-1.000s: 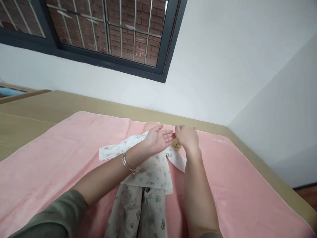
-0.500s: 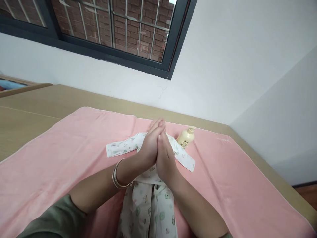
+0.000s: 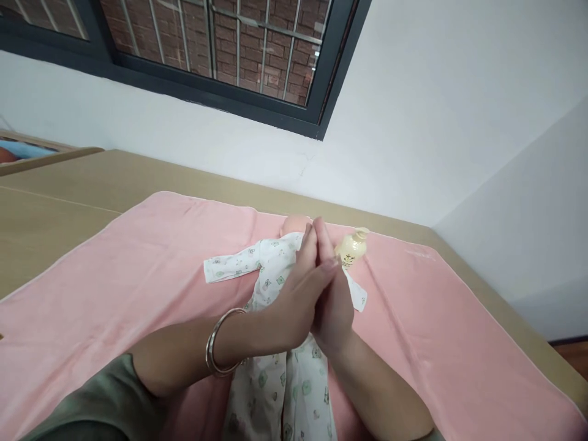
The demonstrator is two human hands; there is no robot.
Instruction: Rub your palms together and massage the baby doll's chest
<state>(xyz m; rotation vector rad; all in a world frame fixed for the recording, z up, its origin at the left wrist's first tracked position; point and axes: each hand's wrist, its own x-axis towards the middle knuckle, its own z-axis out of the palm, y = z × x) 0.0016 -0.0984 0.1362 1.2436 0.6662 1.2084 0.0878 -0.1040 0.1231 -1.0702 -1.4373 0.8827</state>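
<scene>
My left hand (image 3: 291, 312) and my right hand (image 3: 339, 306) are pressed palm to palm, fingers stretched out and pointing away from me. Nothing shows between them, though the palms are hidden. Beneath them lies a white baby outfit (image 3: 273, 275) with small green prints, sleeves spread and legs toward me. At its neck end a rounded, skin-coloured shape (image 3: 292, 225), like a doll's head, is partly covered by my fingers. Just beyond my right hand, a pale yellow pump bottle (image 3: 353, 247) stands on the pink blanket (image 3: 138, 263). A bracelet (image 3: 215, 343) circles my left wrist.
Under the blanket is a wooden surface (image 3: 59, 211), which reaches the white wall (image 3: 390, 153). A dark-framed window (image 3: 239, 98) with metal bars is set above. Blue fabric (image 3: 27, 149) shows behind a wooden edge at the far left.
My hands have shifted right and toward me, and the fingers, earlier folded around each other, now lie straight. More of the outfit and the rounded shape shows. The view has tilted slightly.
</scene>
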